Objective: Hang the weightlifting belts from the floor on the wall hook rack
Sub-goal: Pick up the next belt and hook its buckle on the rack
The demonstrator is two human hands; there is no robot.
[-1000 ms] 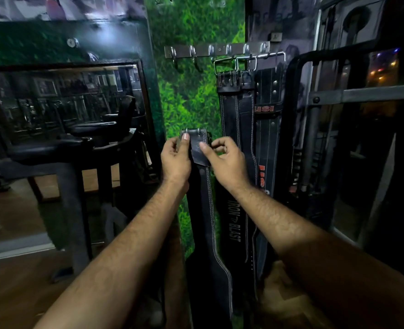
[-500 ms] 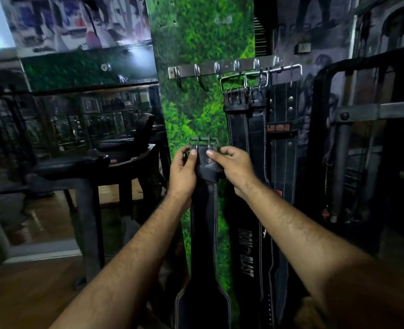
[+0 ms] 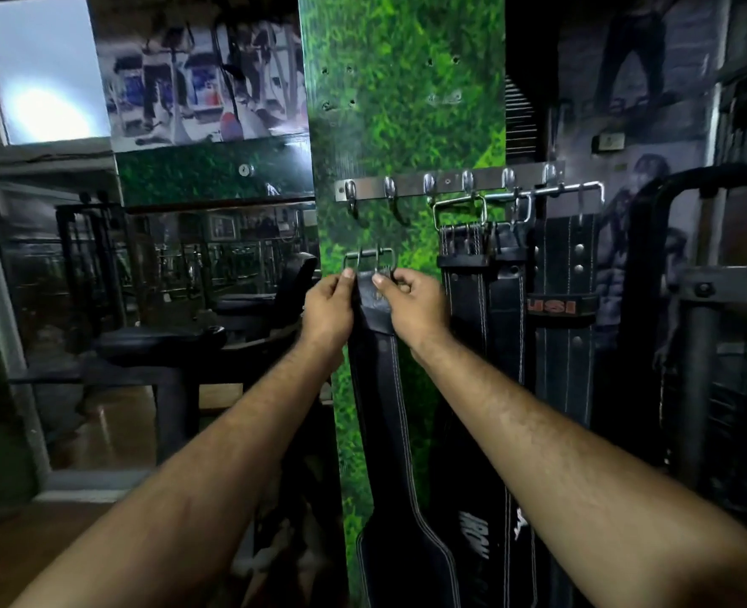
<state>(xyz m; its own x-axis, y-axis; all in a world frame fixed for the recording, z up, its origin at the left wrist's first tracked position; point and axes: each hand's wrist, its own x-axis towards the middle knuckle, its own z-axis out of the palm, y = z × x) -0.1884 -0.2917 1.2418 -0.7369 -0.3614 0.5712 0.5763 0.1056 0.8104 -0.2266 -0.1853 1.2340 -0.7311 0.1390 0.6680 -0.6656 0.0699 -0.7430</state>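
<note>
we see both hands raised in front of a green grass-print wall panel (image 3: 402, 125), gripping the top end of a black belt (image 3: 382, 388) just under its metal buckle (image 3: 369, 261). the left hand (image 3: 328, 311) pinches the belt's left edge with thumb up, and the right hand (image 3: 411, 307) clasps the right edge, fingers curled around the leather. the buckle stands upright above the fingertips, below the hook rack (image 3: 448, 186) and apart from it (under the two bare hooks at the rack's left end). the rest of the belt hangs straight down between the forearms and widens near the bottom of the view.

to the right, three more belts hang from the rack: one by a large buckle (image 3: 459, 212) on a hook, one close beside it, and a third with an orange-lettered loop (image 3: 558, 307) furthest right. a mirror (image 3: 165, 265) on the left reflects gym benches.
</note>
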